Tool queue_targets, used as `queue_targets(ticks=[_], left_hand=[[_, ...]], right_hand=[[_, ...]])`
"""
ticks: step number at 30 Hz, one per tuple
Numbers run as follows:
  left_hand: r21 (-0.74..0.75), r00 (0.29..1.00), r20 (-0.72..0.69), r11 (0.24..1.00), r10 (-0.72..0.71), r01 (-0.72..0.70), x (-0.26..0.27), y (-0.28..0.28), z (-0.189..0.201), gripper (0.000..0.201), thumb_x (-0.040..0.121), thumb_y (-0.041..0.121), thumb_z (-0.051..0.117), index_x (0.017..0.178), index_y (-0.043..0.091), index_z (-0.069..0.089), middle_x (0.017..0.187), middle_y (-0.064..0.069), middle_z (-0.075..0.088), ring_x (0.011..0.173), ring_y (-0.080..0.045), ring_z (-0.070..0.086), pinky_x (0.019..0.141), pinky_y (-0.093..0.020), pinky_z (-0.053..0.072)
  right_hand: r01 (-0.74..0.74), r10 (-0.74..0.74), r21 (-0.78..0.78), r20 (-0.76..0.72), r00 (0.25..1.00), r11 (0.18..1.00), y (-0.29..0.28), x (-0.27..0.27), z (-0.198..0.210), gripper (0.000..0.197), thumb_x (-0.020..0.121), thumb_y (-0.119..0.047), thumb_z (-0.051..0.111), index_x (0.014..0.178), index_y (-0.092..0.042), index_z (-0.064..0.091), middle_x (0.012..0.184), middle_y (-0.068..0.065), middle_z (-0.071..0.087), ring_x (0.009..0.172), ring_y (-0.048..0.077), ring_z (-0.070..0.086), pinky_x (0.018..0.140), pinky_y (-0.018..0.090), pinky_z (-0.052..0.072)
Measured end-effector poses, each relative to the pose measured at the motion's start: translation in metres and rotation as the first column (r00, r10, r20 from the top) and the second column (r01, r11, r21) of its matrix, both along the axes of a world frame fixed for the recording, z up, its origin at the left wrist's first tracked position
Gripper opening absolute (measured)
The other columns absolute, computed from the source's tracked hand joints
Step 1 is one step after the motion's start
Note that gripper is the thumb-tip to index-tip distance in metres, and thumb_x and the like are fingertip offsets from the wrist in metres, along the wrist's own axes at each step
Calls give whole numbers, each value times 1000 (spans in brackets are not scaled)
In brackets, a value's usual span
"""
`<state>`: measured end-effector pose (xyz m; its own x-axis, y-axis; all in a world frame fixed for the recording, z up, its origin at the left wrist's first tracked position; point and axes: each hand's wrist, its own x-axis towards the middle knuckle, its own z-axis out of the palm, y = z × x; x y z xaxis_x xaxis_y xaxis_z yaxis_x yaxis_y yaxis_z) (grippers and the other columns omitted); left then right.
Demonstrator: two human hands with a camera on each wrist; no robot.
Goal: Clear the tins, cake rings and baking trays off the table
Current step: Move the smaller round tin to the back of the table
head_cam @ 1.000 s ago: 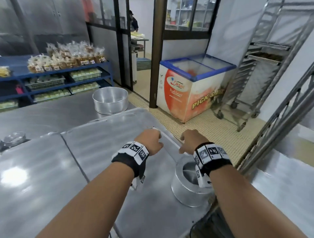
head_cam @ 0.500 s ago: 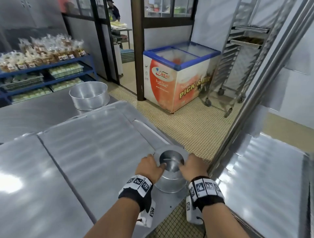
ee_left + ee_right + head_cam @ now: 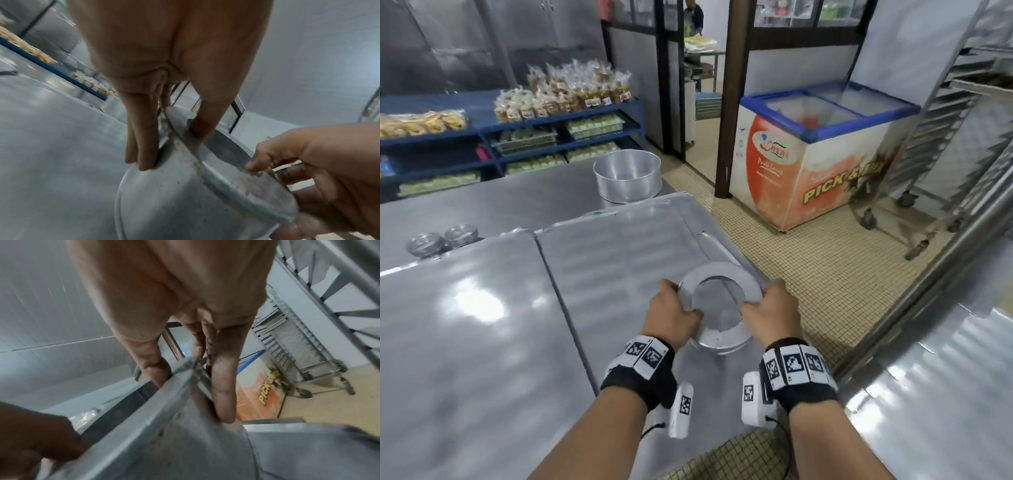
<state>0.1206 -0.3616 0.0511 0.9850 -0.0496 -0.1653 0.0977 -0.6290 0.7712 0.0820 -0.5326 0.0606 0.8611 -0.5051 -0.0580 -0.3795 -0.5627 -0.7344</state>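
A round metal cake ring (image 3: 719, 281) with a wide flat rim is tilted up off the baking tray (image 3: 619, 246) near the table's right edge. My left hand (image 3: 674, 315) grips its left side, thumb inside the rim and fingers down the outer wall (image 3: 141, 154). My right hand (image 3: 770, 308) grips the right side the same way, thumb inside (image 3: 158, 369) and fingers outside. A larger round tin (image 3: 627, 175) stands farther back on the table. Another baking tray (image 3: 465, 325) lies at the left.
Stacked small tins (image 3: 441, 236) sit at the far left of the table. A chest freezer (image 3: 822, 154) and a wheeled tray rack (image 3: 941, 144) stand on the tiled floor to the right. Blue shelves (image 3: 510, 137) hold packed goods behind the table.
Both hands came down from the tray's far edge onto the cake ring and took hold of it; it has now tipped up towards me.
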Motion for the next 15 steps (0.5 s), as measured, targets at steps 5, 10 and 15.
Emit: queue_targets(ticks=[5, 10, 15], left_hand=[[-228, 976, -41, 949, 214, -218, -4, 59, 12, 59, 74, 49, 77, 109, 14, 44, 99, -3, 58, 97, -32, 64, 79, -50, 61], [-483, 899, -231, 759, 371, -437, -14, 137, 21, 80, 67, 85, 56, 103, 14, 60, 111, -14, 66, 95, -38, 70, 66, -55, 63], [-560, 860, -262, 657, 437, -504, -47, 214, 26, 65, 89, 67, 57, 111, 6, 66, 105, -19, 72, 92, -40, 72, 76, -52, 63]], right_hand=[[-111, 103, 63, 119, 988, 992, 49, 16, 8, 37, 70, -20, 74, 94, -16, 47, 94, 1, 59, 86, 24, 62, 75, 40, 56], [-265, 243, 84, 207, 948, 961, 112, 15, 14, 38, 70, -15, 76, 91, -15, 46, 95, 1, 53, 79, 16, 53, 65, 27, 40], [-396, 355, 105, 280, 892, 912, 184, -1, 15, 40, 67, -12, 78, 93, -14, 47, 101, 3, 53, 89, 18, 52, 72, 25, 39]])
